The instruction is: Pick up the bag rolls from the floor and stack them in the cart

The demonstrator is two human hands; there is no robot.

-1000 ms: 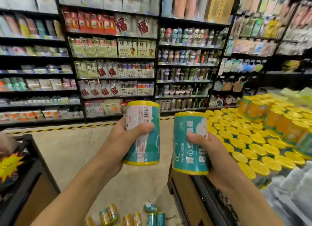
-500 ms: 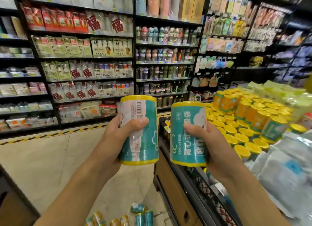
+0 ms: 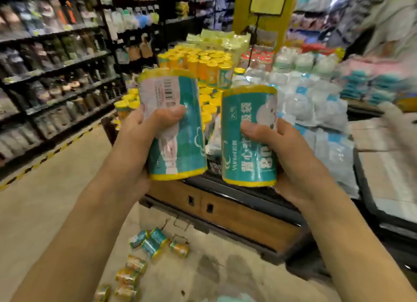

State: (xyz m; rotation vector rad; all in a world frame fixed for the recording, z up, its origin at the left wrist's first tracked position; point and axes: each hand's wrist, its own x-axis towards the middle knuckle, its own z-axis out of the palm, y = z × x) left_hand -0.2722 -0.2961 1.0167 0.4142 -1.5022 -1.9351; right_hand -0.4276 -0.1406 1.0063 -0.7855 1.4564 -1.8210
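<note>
Left hand (image 3: pixel 144 139) wrapped around teal bag roll (image 3: pixel 178 130), upright. Right hand (image 3: pixel 291 157) clutching second teal roll (image 3: pixel 249 141), just beside first. Both above cart (image 3: pixel 237 213) edge. Loose rolls (image 3: pixel 149 243) scattered on floor (image 3: pixel 56 189) below.

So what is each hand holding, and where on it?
Left hand: teal bag roll, gripped around its middle. Right hand: second teal bag roll, same grip.

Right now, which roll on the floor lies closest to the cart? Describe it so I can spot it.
Start at the cart's wooden base. On the floor just below its left end lies a cluster of rolls; take the rightmost one, the orange roll. Its touching neighbours are teal; the other orange rolls lie further down-left.
</note>
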